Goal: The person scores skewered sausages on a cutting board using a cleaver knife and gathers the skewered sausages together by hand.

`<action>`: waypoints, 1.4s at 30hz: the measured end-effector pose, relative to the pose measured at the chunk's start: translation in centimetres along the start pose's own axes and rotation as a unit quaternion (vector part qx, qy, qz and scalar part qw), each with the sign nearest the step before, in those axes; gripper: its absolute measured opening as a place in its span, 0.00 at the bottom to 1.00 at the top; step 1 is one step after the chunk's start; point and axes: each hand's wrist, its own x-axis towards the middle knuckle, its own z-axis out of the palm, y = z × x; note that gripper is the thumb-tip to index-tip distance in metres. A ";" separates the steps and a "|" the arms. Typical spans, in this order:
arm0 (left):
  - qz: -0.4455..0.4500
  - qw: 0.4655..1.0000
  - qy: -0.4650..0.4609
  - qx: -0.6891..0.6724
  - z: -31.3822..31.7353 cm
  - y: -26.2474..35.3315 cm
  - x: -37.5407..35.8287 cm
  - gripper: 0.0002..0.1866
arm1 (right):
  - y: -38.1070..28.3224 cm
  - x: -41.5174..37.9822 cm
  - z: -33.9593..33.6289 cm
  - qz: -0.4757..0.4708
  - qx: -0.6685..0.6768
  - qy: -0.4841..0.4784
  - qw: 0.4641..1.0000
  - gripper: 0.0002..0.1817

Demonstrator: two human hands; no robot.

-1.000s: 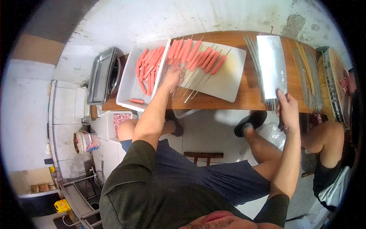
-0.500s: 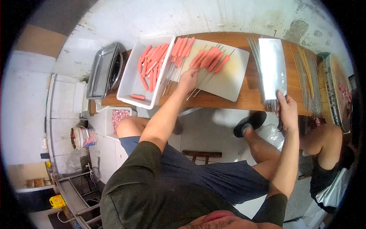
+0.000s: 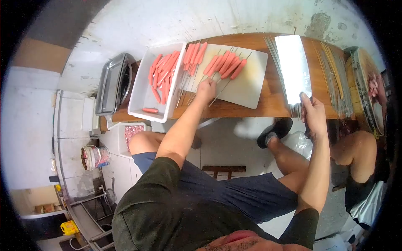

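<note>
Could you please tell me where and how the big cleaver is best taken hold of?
Probably by its dark handle, coming from the near side of the table, as the right hand does. The handle reaches past the table's near edge in this view, while the broad blade points away towards the wall, keeping the grip mostly off it.

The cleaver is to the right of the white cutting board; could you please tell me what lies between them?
The head view shows bare wooden tabletop, then thin skewers partly covered by the cleaver.
</note>
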 end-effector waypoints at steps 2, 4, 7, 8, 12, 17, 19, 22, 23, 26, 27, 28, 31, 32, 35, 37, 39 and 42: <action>-0.020 0.999 -0.013 -0.030 -0.4 0.5 -0.3 0.13 | -0.4 -0.2 0.0 -0.001 0.003 0.002 1.000 0.20; -0.022 0.999 -0.017 -0.041 -0.8 0.4 -0.2 0.13 | -0.7 -0.4 0.1 -0.004 0.004 0.004 1.000 0.20; 0.003 1.000 0.002 -0.029 -1.0 -0.1 -0.1 0.13 | -1.2 -0.6 0.1 0.003 -0.008 0.014 1.000 0.21; 0.015 0.999 0.016 -0.026 -1.0 -0.2 -0.2 0.14 | -1.2 -0.6 0.1 0.002 -0.007 0.015 1.000 0.21; 0.029 0.999 0.027 0.001 -1.2 0.3 -0.3 0.14 | -1.2 -0.7 -0.1 -0.004 -0.008 0.016 1.000 0.21; 0.032 0.998 0.052 0.014 -0.5 0.2 0.2 0.12 | -1.5 -0.9 -0.2 0.000 0.000 0.015 1.000 0.19; 0.037 0.997 0.068 0.026 -0.5 0.2 0.2 0.13 | -1.2 -0.7 -0.2 -0.007 -0.010 0.015 1.000 0.20; 0.041 0.996 0.070 0.032 -0.9 0.4 0.0 0.15 | -1.4 -0.9 -0.2 -0.012 -0.003 0.015 1.000 0.20; 0.049 0.996 0.068 0.024 -1.0 0.6 -0.1 0.15 | -1.3 -0.8 -0.2 -0.016 -0.007 0.019 1.000 0.20; 0.061 0.997 0.038 -0.002 -1.6 1.9 -1.0 0.12 | -1.1 -0.7 -0.3 -0.016 -0.015 0.024 0.999 0.20; 0.063 0.998 0.024 -0.012 -1.7 2.1 -1.3 0.11 | -1.4 -0.8 -0.4 -0.008 -0.015 0.021 1.000 0.20; 0.078 0.996 0.024 -0.024 -1.4 2.2 -1.8 0.11 | -1.5 -0.8 -0.5 -0.001 -0.016 0.018 1.000 0.19; 0.126 0.990 0.051 -0.049 0.5 3.3 -4.4 0.12 | -1.1 -0.5 -0.6 -0.004 -0.012 0.016 1.000 0.19; 0.128 0.990 0.049 -0.025 1.5 3.2 -5.1 0.12 | -1.1 -0.5 -0.5 -0.006 -0.015 0.014 1.000 0.19; 0.111 0.993 0.035 0.035 3.5 2.9 -6.0 0.12 | -1.1 -0.5 -0.2 -0.009 -0.020 0.012 1.000 0.20; 0.073 0.995 0.016 0.060 3.9 3.4 -6.4 0.13 | -1.0 -0.5 -0.1 -0.005 -0.017 0.019 1.000 0.20; 0.041 0.999 -0.003 0.016 3.9 3.5 -6.5 0.13 | -0.9 -0.6 -0.3 -0.001 -0.032 0.016 0.999 0.21; -0.018 0.999 -0.038 -0.029 2.9 4.1 -6.1 0.15 | -1.2 -0.6 -0.2 0.002 -0.035 0.020 0.999 0.20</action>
